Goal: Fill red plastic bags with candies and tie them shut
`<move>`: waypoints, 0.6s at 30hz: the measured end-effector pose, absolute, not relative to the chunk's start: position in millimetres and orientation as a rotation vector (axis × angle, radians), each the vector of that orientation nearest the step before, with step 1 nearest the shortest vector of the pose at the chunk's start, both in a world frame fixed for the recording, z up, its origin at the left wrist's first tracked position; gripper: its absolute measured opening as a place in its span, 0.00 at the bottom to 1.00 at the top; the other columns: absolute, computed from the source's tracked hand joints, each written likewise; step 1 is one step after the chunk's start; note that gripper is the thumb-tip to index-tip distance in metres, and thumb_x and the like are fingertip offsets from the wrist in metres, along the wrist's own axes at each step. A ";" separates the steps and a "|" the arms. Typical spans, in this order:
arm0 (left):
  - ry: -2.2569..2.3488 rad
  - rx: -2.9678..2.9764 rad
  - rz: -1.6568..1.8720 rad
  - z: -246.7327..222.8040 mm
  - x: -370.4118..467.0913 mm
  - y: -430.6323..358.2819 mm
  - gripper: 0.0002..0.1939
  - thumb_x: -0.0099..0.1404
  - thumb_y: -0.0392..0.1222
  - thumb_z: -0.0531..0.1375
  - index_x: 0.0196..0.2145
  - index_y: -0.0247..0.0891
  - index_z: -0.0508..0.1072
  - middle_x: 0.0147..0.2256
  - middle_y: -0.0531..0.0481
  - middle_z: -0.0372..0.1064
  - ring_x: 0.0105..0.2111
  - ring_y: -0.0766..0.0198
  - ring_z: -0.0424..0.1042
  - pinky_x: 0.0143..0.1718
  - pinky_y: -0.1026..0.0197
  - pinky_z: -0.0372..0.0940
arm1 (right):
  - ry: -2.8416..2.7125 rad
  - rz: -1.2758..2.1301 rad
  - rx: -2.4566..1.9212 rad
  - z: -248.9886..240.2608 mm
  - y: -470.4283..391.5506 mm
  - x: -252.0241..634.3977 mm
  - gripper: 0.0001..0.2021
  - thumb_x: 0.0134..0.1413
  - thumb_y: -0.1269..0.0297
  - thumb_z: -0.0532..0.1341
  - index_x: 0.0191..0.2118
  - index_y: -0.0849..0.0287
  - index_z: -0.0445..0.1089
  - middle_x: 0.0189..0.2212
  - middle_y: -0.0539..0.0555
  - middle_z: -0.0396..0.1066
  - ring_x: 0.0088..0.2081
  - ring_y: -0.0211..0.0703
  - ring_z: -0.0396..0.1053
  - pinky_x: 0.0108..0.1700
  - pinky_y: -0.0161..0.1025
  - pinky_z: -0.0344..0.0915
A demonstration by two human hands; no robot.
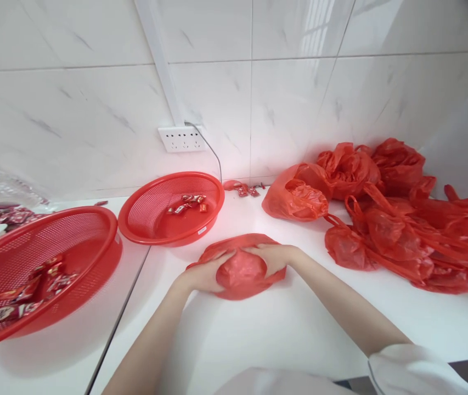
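A red plastic bag (pixel 242 274) lies on the white table in front of me, its middle bulging up. My left hand (pixel 207 272) curves round the bag's left side, and my right hand (pixel 274 258) holds its right side. The fingertips of both hands press into the thin plastic near the top. What is inside the bag cannot be made out. Just beyond it stands a round red basket (pixel 141 211) with a few wrapped sweets (pixel 190 203) in it. The small sweets (pixel 247 190) by the wall lie loose on the table.
A larger red basket (pixel 94 236) with wrapped pieces stands at the left, near clear plastic packaging (pixel 15 189). Several filled red bags (pixel 398 219) are heaped at the right. A cable (pixel 213 149) runs down from the wall socket (pixel 181 139).
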State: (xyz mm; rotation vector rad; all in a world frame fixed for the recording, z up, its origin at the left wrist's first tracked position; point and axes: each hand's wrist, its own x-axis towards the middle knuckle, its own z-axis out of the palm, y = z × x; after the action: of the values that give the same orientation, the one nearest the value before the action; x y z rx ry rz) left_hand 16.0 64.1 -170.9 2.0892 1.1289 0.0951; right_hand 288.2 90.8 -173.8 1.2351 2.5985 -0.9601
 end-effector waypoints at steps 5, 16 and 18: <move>1.187 1.751 0.573 -160.3 23.0 70.0 0.27 0.61 0.61 0.56 0.48 0.39 0.76 0.54 0.42 0.69 0.58 0.49 0.64 0.62 0.48 0.52 | 2.502 -0.946 1.181 -159.7 94.8 282.5 0.59 0.32 0.63 0.72 0.70 0.47 0.39 0.67 0.61 0.48 0.64 0.66 0.53 0.60 0.54 0.56; 1.132 0.401 1.303 -135.2 18.4 76.4 0.20 0.61 0.55 0.57 0.40 0.35 0.71 0.37 0.38 0.77 0.37 0.56 0.78 0.42 0.56 0.71 | 2.828 -1.142 1.339 -75.4 63.2 276.5 0.23 0.52 0.54 0.62 0.54 0.53 0.69 0.53 0.54 0.71 0.51 0.52 0.70 0.50 0.42 0.67; 1.060 0.376 1.423 -140.3 16.9 77.1 0.08 0.58 0.39 0.58 0.36 0.36 0.70 0.35 0.44 0.77 0.38 0.58 0.77 0.46 0.56 0.70 | 2.845 -1.149 1.345 -63.1 56.7 274.1 0.23 0.53 0.55 0.62 0.54 0.53 0.69 0.53 0.55 0.71 0.52 0.52 0.70 0.51 0.43 0.66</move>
State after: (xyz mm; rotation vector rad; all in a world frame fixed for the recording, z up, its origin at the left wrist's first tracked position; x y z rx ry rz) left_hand 16.9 77.1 -140.3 0.3759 1.0595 1.4226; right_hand 274.1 56.7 -63.1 1.3445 2.8447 -1.1494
